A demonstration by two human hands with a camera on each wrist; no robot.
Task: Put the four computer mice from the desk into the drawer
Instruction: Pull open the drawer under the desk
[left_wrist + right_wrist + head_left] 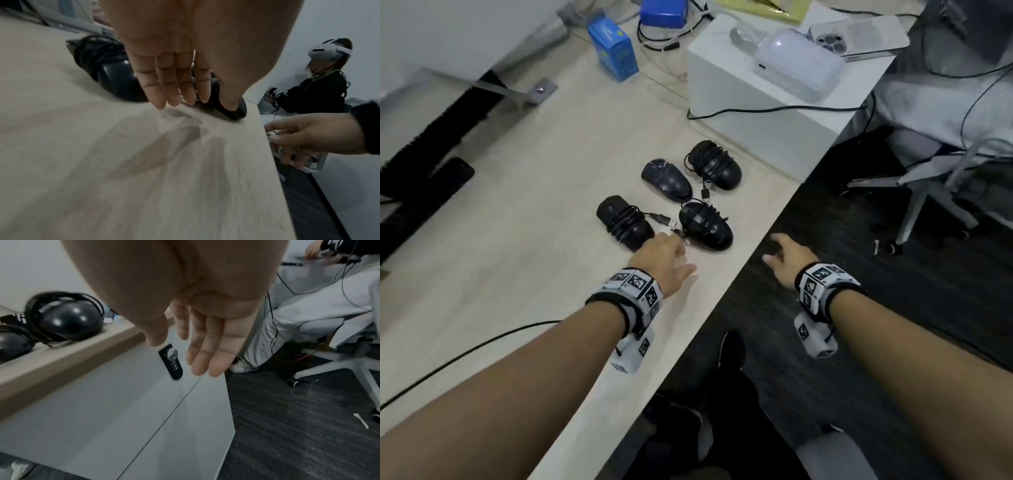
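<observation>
**Four mice on the pale desk, both your hands empty**

Your pale wood-grain desk (524, 212) fills the left of the head view, its front edge running from 6 o'clock up toward 2 o'clock. The four black mice (674, 195) sit clustered at centre, three wound in their own cables, all well short of the edge. Your left hand (664, 263) hovers just at 6 o'clock of them, fingers straight and together, gripping nothing. Your right hand (789, 262) hangs off the desk at 3 o'clock over dark carpet (893, 325), fingers loose and spread, holding nothing. Under the desktop the right wrist view shows a grey drawer front (115, 410) with a black lock (172, 362), closed. A white box (726, 99) stands at 12 o'clock, a blue carton (613, 51) at 11, a white office chair (941, 178) at 2.
</observation>
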